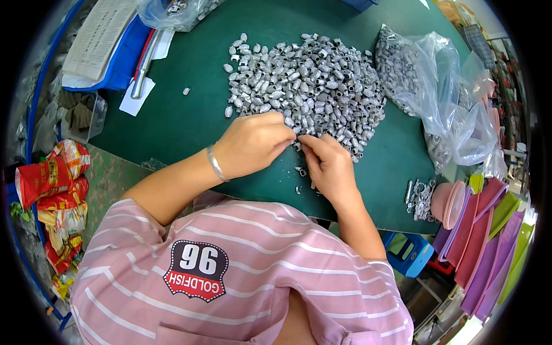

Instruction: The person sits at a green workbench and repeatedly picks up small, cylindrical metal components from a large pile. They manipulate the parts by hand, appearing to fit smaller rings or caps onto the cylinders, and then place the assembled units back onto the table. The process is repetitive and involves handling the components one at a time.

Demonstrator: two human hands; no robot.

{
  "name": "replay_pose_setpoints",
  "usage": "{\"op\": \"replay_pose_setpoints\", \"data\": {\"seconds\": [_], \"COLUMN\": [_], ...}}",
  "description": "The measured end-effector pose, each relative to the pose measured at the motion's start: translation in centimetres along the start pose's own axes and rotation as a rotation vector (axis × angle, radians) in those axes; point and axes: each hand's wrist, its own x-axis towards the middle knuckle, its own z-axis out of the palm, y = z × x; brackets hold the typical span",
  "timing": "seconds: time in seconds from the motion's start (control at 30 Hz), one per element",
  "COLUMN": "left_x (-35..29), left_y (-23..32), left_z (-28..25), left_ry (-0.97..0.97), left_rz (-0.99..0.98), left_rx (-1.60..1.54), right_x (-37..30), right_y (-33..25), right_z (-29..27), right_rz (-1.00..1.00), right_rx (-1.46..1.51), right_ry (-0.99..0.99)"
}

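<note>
A large heap of small grey metal barrel-shaped pieces (310, 80) lies on the green table in front of me. At its near edge my left hand (259, 141), with a silver bangle at the wrist, is closed in a pinch. My right hand (330, 167) is pinched too, its fingertips almost meeting those of the left. Whatever sits between the fingers is too small and too covered to name. Just below the fingertips, a few small metal bits (300, 171) lie on the tabletop. One loose metal piece (186, 91) rests apart, left of the heap.
Clear plastic bags (437, 86) with more grey pieces stand at the right. A cluster of small silver parts (422, 200) lies beside a pink container (447, 204). At the far left are a blue tray (123, 54) with papers and a metal-handled tool (144, 66).
</note>
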Motion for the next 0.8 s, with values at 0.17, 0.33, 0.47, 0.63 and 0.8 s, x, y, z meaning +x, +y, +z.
{"op": "replay_pose_setpoints", "data": {"seconds": [0.17,0.33,0.47,0.63,0.8], "left_x": [0.2,0.3,0.5,0.5,0.4], "left_y": [0.0,-0.4,-0.3,-0.3,0.6], "left_z": [0.8,0.3,0.2,-0.1,-0.8], "left_ry": [-0.072,-0.184,-0.182,-0.138,-0.082], "left_rz": [-0.001,0.012,0.024,0.083,0.067], "left_rx": [0.204,0.19,0.168,0.142,-0.196], "right_x": [-0.1,-0.5,-0.8,-1.0,-0.9], "right_y": [-0.4,0.4,-0.3,-0.1,-0.3], "right_z": [-0.4,-1.1,-1.0,-1.0,-1.9], "right_rz": [-0.006,0.07,0.068,0.032,0.149], "right_rx": [-0.143,0.044,-0.171,-0.147,0.387], "right_ry": [-0.056,-0.131,-0.064,-0.078,-0.098]}}
